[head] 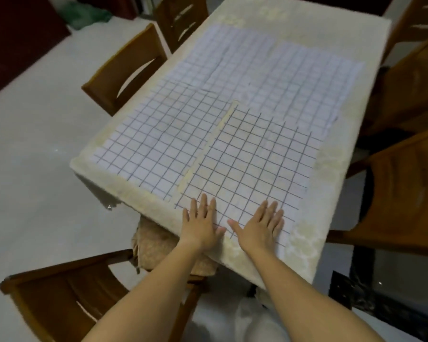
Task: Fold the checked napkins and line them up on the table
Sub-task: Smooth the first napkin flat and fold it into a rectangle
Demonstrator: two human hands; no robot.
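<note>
Several white napkins with a dark grid lie spread flat on the table. The nearest napkin [252,164] lies right of centre and reaches the near edge. Another napkin [156,141] lies to its left, and two more napkins [292,82] lie farther back, overlapping. My left hand [203,224] rests flat with straight fingers on the near left corner of the nearest napkin. My right hand [261,228] lies flat beside it on the same napkin's near edge. Neither hand grips the cloth.
The table [329,166] wears a cream patterned cloth. Wooden chairs stand around it: one chair [59,299] at the near left, two chairs [126,70] along the left side, more chairs [410,188] on the right. A crumpled beige cloth [156,245] sits under the near table edge.
</note>
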